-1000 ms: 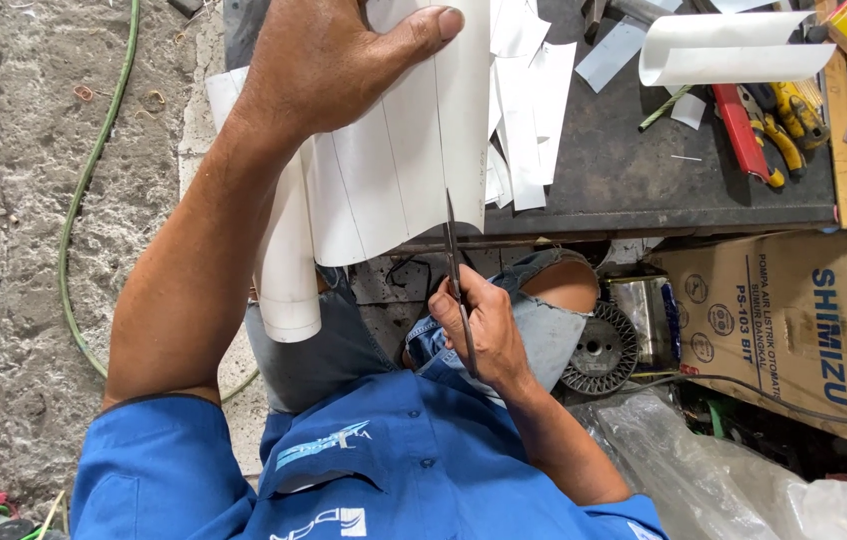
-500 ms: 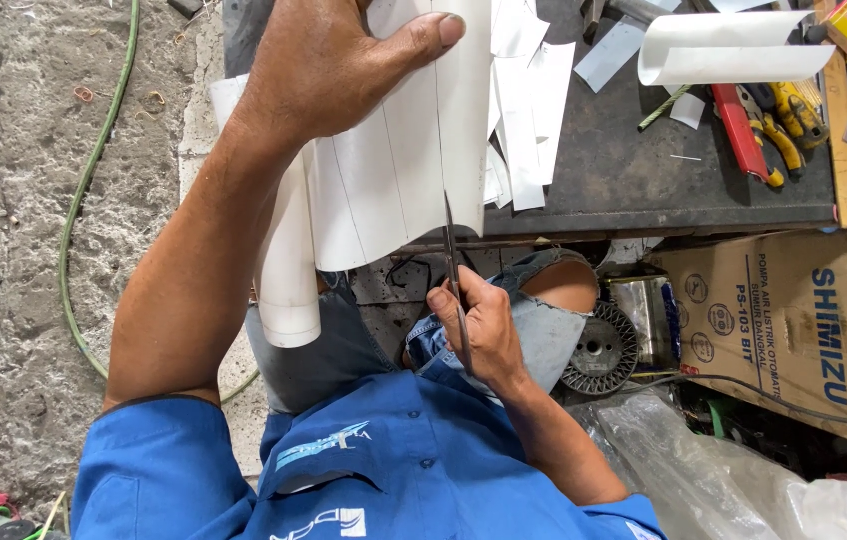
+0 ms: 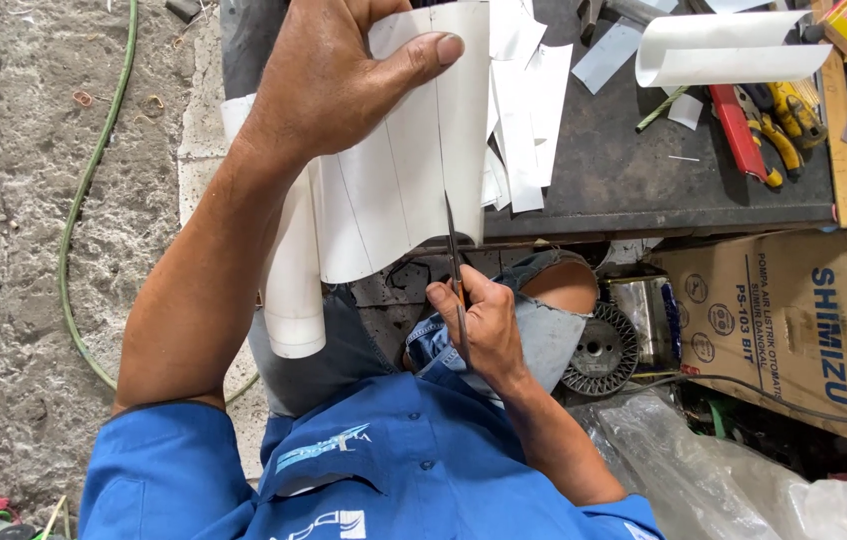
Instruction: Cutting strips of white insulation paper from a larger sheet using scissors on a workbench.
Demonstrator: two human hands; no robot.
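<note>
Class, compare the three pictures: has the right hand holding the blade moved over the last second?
Yes, slightly. The right hand with the blade has crept upward, toward the dark table's front edge, cutting further into the white sheet.

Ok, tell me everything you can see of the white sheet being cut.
The white sheet looks like thin, stiff plastic or card, curling into a roll at its left edge. Faint parallel lines run along it. The left hand presses it from above, thumb across the top. It overhangs the dark table's edge. The right hand runs scissors up one line, splitting off a strip.
</note>
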